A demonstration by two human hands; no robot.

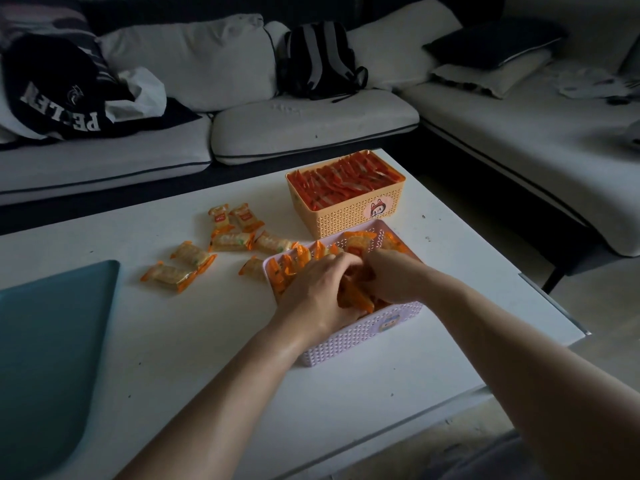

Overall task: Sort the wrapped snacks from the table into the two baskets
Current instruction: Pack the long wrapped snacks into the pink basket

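Gripping snacks [293, 264] (in pink basket [360, 341]), left hand [318, 292], right hand [394, 276]

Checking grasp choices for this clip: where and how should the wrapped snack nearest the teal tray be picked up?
Probably from above, pinching the leftmost snack across its short width at mid-body. It lies flat on the table with its long sides mostly free; its crimped orange ends look thin and floppy. The left hand is nearer.
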